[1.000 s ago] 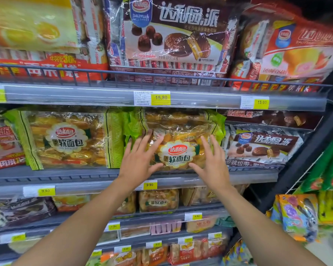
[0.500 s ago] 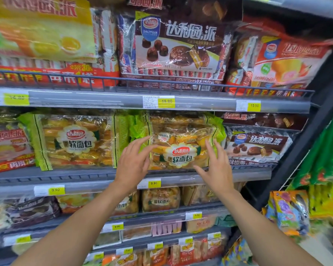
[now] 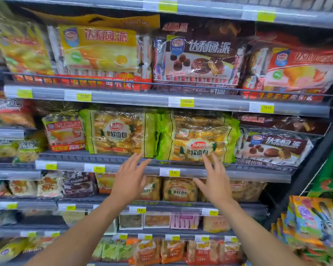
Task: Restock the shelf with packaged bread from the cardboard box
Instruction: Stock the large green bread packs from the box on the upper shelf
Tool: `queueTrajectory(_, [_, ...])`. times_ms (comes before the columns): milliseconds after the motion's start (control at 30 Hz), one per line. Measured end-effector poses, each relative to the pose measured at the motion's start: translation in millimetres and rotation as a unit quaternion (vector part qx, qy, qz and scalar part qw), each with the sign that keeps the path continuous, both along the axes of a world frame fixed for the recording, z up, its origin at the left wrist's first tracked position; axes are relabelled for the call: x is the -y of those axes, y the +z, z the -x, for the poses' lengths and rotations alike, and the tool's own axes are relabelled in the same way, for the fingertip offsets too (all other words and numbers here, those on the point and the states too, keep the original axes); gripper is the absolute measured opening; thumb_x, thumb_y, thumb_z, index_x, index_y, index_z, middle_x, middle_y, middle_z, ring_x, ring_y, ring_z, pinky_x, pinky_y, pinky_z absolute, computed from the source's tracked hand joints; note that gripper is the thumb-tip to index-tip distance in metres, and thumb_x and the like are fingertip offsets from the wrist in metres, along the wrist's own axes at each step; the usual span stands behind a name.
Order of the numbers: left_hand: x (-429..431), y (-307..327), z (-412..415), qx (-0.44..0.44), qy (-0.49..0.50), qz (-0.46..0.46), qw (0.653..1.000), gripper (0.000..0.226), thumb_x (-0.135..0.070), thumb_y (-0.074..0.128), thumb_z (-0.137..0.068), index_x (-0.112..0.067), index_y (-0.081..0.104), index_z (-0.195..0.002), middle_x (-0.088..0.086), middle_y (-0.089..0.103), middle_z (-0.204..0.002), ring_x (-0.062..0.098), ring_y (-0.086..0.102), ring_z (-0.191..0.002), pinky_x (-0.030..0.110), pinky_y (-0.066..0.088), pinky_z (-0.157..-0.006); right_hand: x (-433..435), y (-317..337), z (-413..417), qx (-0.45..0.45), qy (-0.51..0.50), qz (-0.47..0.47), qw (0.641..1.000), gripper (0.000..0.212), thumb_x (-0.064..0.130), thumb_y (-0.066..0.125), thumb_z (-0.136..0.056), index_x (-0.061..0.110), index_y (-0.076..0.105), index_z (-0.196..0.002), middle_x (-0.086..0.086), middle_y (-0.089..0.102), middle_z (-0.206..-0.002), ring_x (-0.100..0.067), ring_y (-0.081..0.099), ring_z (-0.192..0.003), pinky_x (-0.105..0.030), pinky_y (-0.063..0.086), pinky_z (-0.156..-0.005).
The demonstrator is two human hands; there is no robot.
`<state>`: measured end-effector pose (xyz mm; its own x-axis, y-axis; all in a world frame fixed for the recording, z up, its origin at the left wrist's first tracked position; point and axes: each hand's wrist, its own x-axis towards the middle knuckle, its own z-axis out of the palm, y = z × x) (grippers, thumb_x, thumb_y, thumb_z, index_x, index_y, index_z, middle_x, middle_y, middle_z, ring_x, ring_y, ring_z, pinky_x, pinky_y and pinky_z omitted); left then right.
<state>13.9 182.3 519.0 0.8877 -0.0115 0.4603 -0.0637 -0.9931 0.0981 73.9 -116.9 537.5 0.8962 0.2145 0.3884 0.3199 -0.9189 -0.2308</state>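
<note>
A green-edged clear pack of bread [image 3: 198, 139] lies on the middle shelf [image 3: 123, 167], with another pack stacked behind it. A second pack of the same bread [image 3: 117, 131] stands to its left. My left hand [image 3: 130, 179] hovers open just below and in front of the gap between the two packs. Fingers spread, my right hand [image 3: 214, 179] is open under the right pack's front edge, apart from it or barely brushing it. Neither hand holds anything. The cardboard box is not in view.
Large cake-pie packs [image 3: 200, 54] fill the wire-railed shelf above. A brown chocolate-pie pack [image 3: 273, 146] lies right of the bread. Lower shelves hold smaller bread packs [image 3: 179, 189]. A dark upright post [image 3: 304, 181] and hanging snack bags [image 3: 311, 219] stand on the right.
Both hands have come off the right bread pack and drawn back and down to the shelf's front edge. The view has tilted up and shifted left.
</note>
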Motion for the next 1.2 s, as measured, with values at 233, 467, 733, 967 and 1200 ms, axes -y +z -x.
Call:
queueTrajectory(233, [-46.4, 8.5, 26.1, -0.011, 0.049, -0.008, 0.999, 0.062, -0.037, 0.06, -0.095, -0.032, 0.035, -0.151, 0.004, 0.025, -0.165, 0.027, 0.022, -0.152, 0.05, 0.028, -0.119, -56.7, 6.1, 20.5, -0.006, 0.046, 0.017, 0.999, 0.09, 0.055, 0.062, -0.09, 0.03, 0.01, -0.159, -0.001, 0.003, -0.167, -0.027, 0.012, -0.152, -0.045, 0.033, -0.117])
queueTrajectory(467, [-105.3, 20.1, 14.8, -0.017, 0.05, -0.021, 0.998, 0.074, -0.038, 0.064, -0.093, -0.035, 0.025, -0.156, 0.001, 0.015, -0.167, 0.026, 0.012, -0.155, 0.05, 0.02, -0.123, -138.6, 14.4, 11.6, -0.009, 0.107, -0.011, 0.994, 0.084, 0.038, 0.064, -0.094, 0.035, 0.009, -0.158, 0.005, 0.0, -0.167, -0.022, 0.009, -0.153, -0.038, 0.046, -0.108])
queueTrajectory(733, [-183.9, 42.7, -43.5, -0.034, 0.05, -0.018, 0.998, 0.091, -0.039, 0.069, -0.091, -0.044, 0.007, -0.157, -0.003, -0.002, -0.169, 0.025, -0.003, -0.156, 0.05, 0.02, -0.123, -245.7, 24.6, -29.9, 0.012, 0.105, 0.003, 0.994, 0.075, 0.022, 0.063, -0.095, 0.032, 0.021, -0.157, 0.003, 0.008, -0.165, -0.023, 0.014, -0.151, -0.033, 0.053, -0.096])
queueTrajectory(967, [-215.6, 39.8, -105.3, -0.057, 0.06, -0.054, 0.995, 0.09, -0.046, 0.067, -0.089, -0.04, 0.008, -0.156, 0.01, 0.015, -0.166, 0.038, 0.016, -0.15, 0.05, 0.027, -0.12, -297.9, 22.1, -80.8, -0.02, 0.002, 0.065, 0.998, 0.099, 0.026, 0.074, -0.086, 0.036, 0.006, -0.156, -0.006, 0.003, -0.165, -0.038, 0.016, -0.148, -0.039, 0.057, -0.091])
queueTrajectory(1200, [-229.6, 25.8, -146.1, -0.024, 0.038, -0.078, 0.996, 0.111, -0.049, 0.066, -0.09, -0.046, -0.026, -0.15, 0.004, -0.026, -0.164, 0.035, -0.021, -0.151, 0.051, 0.008, -0.124, -315.6, 7.4, -112.2, 0.024, -0.04, 0.074, 0.996, 0.118, 0.048, 0.072, -0.084, 0.042, -0.025, -0.151, 0.0, -0.021, -0.165, -0.036, 0.017, -0.149, -0.036, 0.062, -0.075])
